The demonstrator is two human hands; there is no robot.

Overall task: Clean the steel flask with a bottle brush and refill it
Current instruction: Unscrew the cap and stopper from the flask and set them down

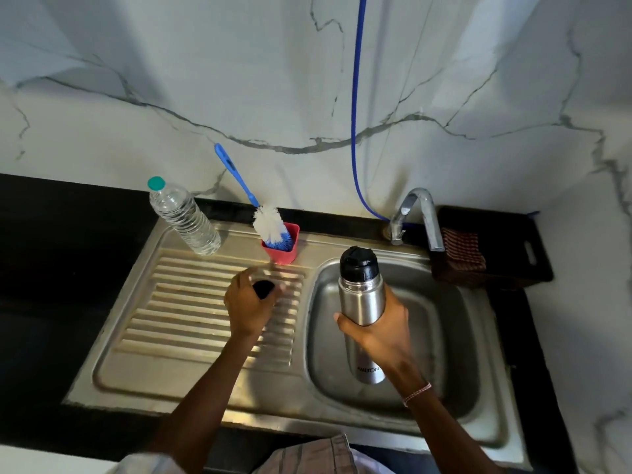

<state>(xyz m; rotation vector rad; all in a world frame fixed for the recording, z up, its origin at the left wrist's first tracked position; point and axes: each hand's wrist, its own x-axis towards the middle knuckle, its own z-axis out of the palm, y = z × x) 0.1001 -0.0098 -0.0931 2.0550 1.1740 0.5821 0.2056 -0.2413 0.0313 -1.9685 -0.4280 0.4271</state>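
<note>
1. Both hands were at work over the steel sink unit (113, 378), and both were occupied; neither lay slack.
2. Right hand (379, 336): it reached in from the lower right with the forearm angled up and to the left; its fingers and thumb were wrapped round the middle of the steel flask (362, 297), with the thumb tip showing at the flask's left side; a thin thread band (417, 393) circled the wrist.
3. Flask: it was held nearly upright above the sink basin (451, 340), clear of the basin floor; its black top (358, 263) was on; lettering showed near its lower end.
4. Left hand (248, 311): it was stretched out over the ribbed drainboard (191, 302) with the back of the hand turned up; its fingers curled round a small black piece (263, 289); blur around the fingertips made it impossible to tell what the piece was.
5. Bottle brush (270, 225): it stood head-down in a red cup (286, 254) at the back edge of the drainboard, white and blue bristles at the cup's mouth, its blue handle leaning up and left against the marble wall (136, 63); it lay beyond the left hand and apart from it.
6. Left of the cup stood a clear water bottle (184, 220) with a green cap.
7. Behind the basin rose a steel tap (419, 213); a blue hose (355, 114) ran down the wall to its base.
8. Right of the tap sat a dark basket (533, 254) with a checked cloth (461, 248) in it.
</note>
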